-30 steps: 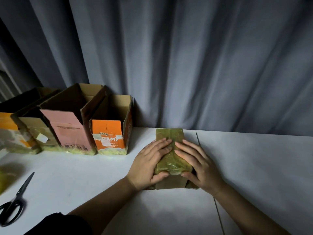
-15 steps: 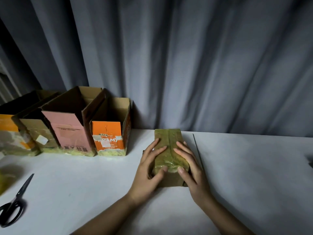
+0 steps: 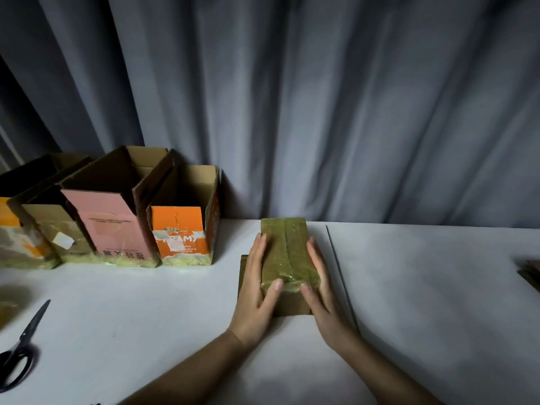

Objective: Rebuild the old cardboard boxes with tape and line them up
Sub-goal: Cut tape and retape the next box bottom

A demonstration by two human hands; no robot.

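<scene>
Tape on taped box (image 3: 287, 252) risks lifting if unevenly smoothed; left hand (image 3: 257, 290) and right hand (image 3: 320, 287) are pressed flat, fingers straight, against box sides.

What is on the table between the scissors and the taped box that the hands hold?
Nothing: the head view shows bare white table between the scissors and the taped box.

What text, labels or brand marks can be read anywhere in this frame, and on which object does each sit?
"RAMY": on the orange box, large white letters; an earlier letter may be lost under torn tape.
Small print beneath it: too small to read.
Dark characters along the bottom of the pink box: upside down and blurred, not readable.
Faint print higher on the pink box: not readable.
White sticker on the brown box beside it: no text visible.
</scene>
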